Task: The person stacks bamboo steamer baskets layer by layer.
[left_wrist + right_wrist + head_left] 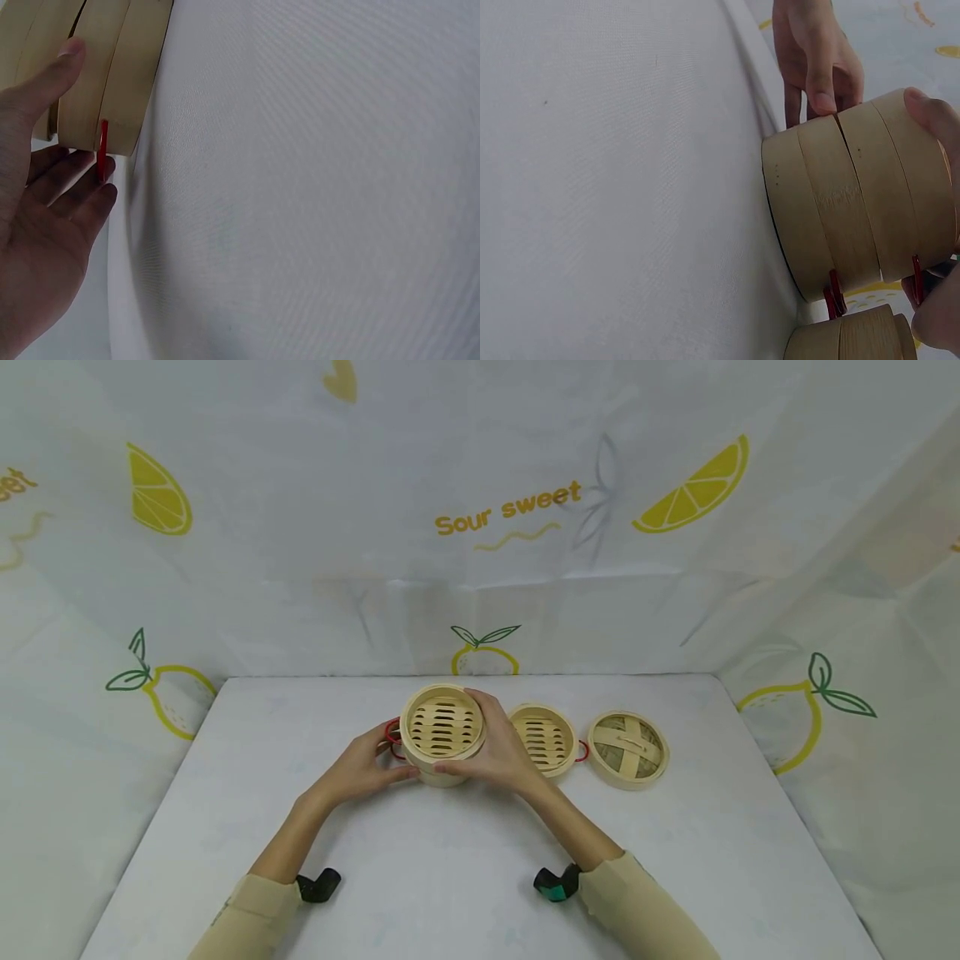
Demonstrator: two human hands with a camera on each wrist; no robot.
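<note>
Two round bamboo steamer baskets stand stacked left of the table's middle. My right hand grips the upper basket, thumb at the front and fingers round its far right side. In the right wrist view a thin dark gap separates the upper basket from the lower basket, which sits on the table. My left hand holds the stack's left side. In the left wrist view its thumb lies by the seam, and its fingers curl near a red handle. Part of the right hand's fingers is hidden behind the stack.
Right of the stack, partly behind my right wrist, lies another slatted steamer basket with a red handle. Beside it is a woven bamboo lid. The white table meets a lemon-printed cloth at the back.
</note>
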